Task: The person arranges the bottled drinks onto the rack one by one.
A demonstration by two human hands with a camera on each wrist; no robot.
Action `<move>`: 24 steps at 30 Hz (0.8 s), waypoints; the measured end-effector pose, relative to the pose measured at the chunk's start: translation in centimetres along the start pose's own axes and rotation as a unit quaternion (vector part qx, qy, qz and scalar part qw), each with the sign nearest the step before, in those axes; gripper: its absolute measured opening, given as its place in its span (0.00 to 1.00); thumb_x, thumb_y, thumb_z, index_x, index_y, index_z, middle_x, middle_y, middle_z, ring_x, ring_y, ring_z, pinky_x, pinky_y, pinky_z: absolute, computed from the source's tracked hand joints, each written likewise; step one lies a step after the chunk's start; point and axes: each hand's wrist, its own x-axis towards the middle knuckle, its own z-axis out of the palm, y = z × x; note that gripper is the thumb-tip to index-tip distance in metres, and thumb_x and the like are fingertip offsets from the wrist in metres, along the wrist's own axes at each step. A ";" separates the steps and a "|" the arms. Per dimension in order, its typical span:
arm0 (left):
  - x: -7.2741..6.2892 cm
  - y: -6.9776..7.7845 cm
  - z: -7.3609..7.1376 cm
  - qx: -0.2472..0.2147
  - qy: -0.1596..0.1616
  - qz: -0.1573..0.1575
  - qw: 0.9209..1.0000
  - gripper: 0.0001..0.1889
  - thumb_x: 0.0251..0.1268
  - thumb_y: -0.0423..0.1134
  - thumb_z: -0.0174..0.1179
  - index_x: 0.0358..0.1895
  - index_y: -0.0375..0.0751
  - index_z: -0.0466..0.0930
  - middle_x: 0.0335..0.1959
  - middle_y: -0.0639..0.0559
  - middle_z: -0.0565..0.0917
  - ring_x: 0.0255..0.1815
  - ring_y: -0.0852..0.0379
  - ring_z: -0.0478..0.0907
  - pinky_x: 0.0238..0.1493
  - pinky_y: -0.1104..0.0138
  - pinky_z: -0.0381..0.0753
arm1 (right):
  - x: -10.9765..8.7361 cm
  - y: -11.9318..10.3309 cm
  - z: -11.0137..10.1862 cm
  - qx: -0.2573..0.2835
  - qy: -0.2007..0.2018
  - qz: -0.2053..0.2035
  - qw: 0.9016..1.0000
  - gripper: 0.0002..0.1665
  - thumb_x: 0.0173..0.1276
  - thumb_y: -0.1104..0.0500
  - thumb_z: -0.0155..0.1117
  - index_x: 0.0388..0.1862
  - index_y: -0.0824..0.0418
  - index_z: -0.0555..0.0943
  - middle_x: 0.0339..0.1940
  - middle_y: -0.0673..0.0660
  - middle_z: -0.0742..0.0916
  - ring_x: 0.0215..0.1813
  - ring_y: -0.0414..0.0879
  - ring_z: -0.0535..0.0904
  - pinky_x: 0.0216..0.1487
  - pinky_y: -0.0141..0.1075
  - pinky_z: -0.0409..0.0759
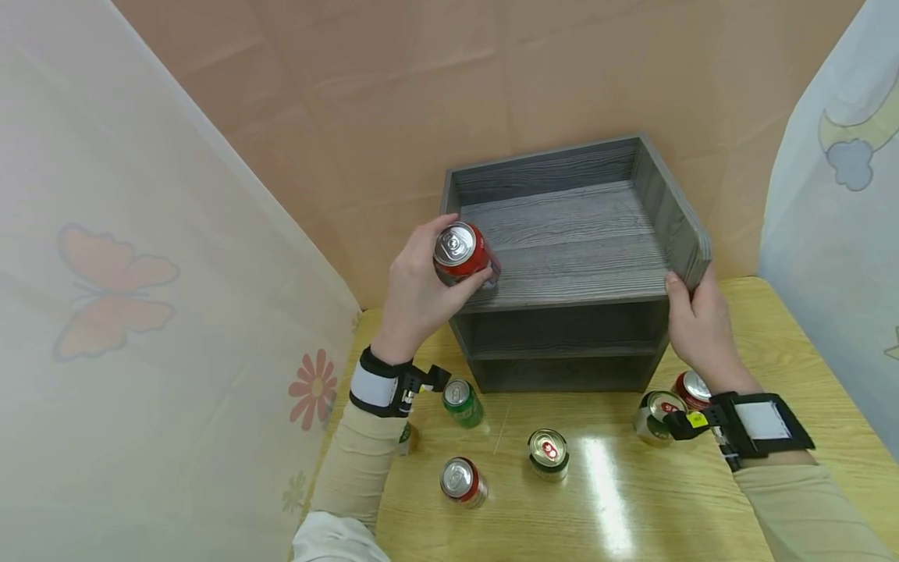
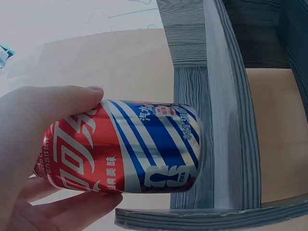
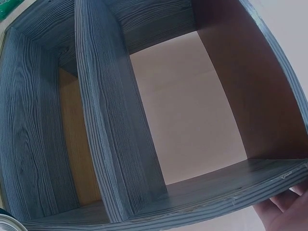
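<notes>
My left hand grips a red soda can around its upper part, thumb on the near side. The can stands over the left end of the top board of a grey wood-grain shelf unit. In the left wrist view the can shows red and blue-striped printing, its base right at the board. My right hand holds the unit's right side by its front edge, thumb on the front and fingers behind. Part of the right hand shows at the lower corner in the right wrist view.
On the wooden table stand a green can, a red can and a gold-topped can. Another gold-topped can and a red can are by my right wrist. A can is partly hidden by my left forearm.
</notes>
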 end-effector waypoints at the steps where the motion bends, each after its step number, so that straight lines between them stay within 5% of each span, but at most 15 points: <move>1: 0.0 0.0 0.1 0.001 -0.001 0.000 1.000 0.40 0.53 0.44 0.79 0.67 0.33 0.71 0.57 0.42 0.79 0.57 0.52 0.79 0.54 0.64 0.81 | 0.0 0.0 0.0 0.001 0.001 0.000 1.000 0.33 0.84 0.53 0.41 0.82 0.59 0.52 0.77 0.68 0.64 0.77 0.63 0.57 0.76 0.56 0.50; 24: -0.1 -0.7 0.9 0.023 -0.008 -0.023 0.999 0.38 0.53 0.46 0.79 0.64 0.33 0.74 0.55 0.42 0.80 0.55 0.49 0.78 0.53 0.61 0.81 | 0.0 0.0 0.2 0.001 0.009 -0.006 1.000 0.32 0.84 0.54 0.42 0.81 0.61 0.54 0.76 0.70 0.67 0.76 0.64 0.59 0.76 0.56 0.51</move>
